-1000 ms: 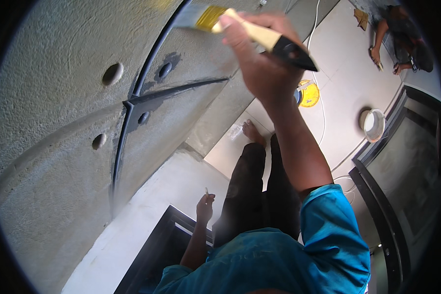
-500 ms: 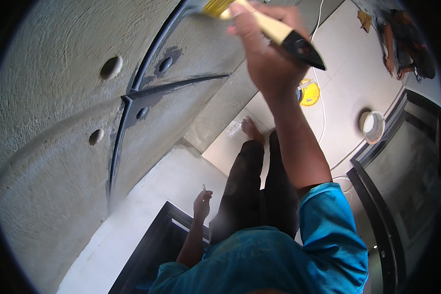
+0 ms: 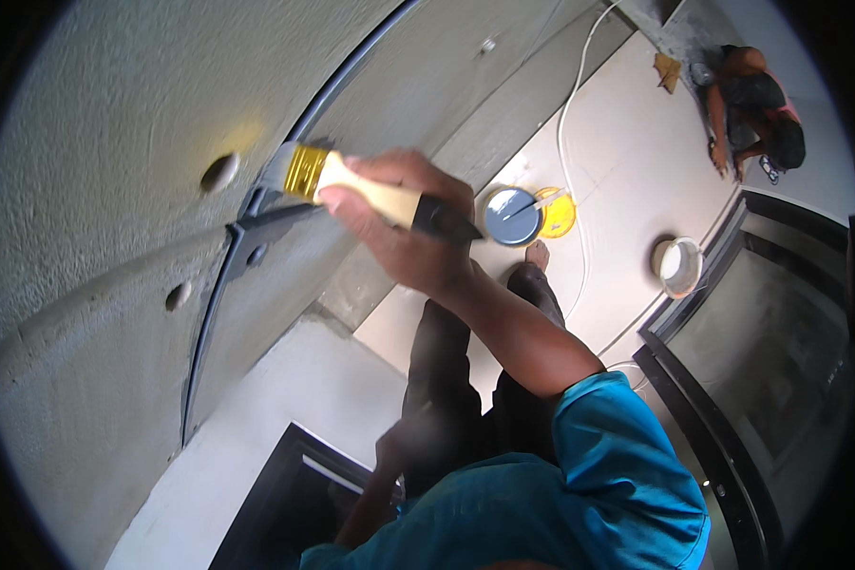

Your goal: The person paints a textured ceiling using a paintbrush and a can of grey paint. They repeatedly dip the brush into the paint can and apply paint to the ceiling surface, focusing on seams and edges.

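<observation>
Paintbrush (image 3: 385, 201) held in the right hand (image 3: 416, 255), its bristles (image 3: 275, 169) at a dark groove (image 3: 353, 61) in the grey wall (image 3: 133, 104); the left hand (image 3: 401, 445), by a thigh (image 3: 440, 366), is too blurred to tell its grip. Step seems to be brushing; the next stroke calls for following the groove.

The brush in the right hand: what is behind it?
Behind the brush, the grey wall and its dark line show above and below the bristles. Whatever the bristles cover directly cannot be seen.
</observation>
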A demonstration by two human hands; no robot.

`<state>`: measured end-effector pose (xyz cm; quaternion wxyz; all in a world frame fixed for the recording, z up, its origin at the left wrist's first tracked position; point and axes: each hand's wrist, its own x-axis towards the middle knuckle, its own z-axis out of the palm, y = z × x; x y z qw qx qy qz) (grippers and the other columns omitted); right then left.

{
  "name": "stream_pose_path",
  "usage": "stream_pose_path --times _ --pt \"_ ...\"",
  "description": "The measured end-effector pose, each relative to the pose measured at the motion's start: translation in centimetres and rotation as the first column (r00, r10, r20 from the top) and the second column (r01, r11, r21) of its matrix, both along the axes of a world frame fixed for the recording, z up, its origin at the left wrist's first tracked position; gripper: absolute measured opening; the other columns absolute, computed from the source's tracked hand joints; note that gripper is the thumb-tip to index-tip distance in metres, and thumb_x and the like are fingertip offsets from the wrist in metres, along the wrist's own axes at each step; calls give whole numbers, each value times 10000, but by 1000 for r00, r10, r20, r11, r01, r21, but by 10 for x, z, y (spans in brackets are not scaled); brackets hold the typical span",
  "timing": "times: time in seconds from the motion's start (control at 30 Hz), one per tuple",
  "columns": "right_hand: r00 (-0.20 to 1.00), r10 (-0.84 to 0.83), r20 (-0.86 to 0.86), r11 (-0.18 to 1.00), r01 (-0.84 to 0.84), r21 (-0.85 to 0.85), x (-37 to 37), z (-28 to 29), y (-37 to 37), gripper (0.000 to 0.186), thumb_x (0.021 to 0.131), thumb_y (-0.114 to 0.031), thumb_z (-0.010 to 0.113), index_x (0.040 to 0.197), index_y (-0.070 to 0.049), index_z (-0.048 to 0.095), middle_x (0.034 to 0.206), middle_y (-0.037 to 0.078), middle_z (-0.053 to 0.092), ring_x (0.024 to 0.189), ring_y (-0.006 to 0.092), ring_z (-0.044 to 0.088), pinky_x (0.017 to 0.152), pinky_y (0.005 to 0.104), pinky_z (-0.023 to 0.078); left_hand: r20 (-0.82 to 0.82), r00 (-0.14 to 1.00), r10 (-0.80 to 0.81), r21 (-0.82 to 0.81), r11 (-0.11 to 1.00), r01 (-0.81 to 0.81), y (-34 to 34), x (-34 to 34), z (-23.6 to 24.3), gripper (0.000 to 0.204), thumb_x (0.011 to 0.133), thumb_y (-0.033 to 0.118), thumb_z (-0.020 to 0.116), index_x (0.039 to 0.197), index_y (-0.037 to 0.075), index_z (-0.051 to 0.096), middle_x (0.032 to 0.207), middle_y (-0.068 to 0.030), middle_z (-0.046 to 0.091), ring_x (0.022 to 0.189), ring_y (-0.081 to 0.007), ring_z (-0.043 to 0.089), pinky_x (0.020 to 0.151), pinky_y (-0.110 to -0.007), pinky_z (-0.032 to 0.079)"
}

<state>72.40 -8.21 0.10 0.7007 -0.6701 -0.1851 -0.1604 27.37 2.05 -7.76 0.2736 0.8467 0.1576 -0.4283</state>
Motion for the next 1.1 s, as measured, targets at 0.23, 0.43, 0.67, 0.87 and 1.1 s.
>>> stream_pose_path --times 0.23,0.43,0.67,0.87,1.1 --pt "977 57 -203 865 54 499 93 -20 -58 253 910 -119 751 1043 43 608 901 156 715 822 170 732 686 268 596 -164 984 76 13 997 -75 -82 50 7 295 991 336 530 1168 102 562 911 -223 690 846 -428 674 688 -529 540" --pt "996 -12 -89 881 53 469 189 -26 -126 193 937 -12 682 1053 80 558 896 213 708 762 228 739 681 312 634 -264 950 165 -60 980 -187 -168 33 12 278 993 361 536 1075 95 539 883 -244 688 773 -467 672 646 -570 532" --pt "969 -231 -87 933 247 264 289 -9 -213 118 951 -5 649 1024 41 568 870 119 693 709 162 696 630 277 594 -265 922 282 -59 950 -308 -269 25 11 266 982 346 564 1025 83 561 838 -218 682 735 -427 678 635 -524 536" --pt "858 -216 467 976 172 136 248 -39 -173 184 895 -78 761 973 15 623 833 105 722 698 135 707 634 245 560 -48 917 396 143 912 -386 -288 98 -43 243 974 314 589 962 71 584 770 -186 665 679 -363 682 605 -451 537" --pt "679 -274 681 952 92 292 223 -70 -132 284 855 -164 818 982 10 633 839 139 705 661 196 704 585 278 580 419 190 888 -365 356 -860 -225 141 -186 279 1055 272 519 838 100 485 635 53 431 554 -56 414 494 -253 328"
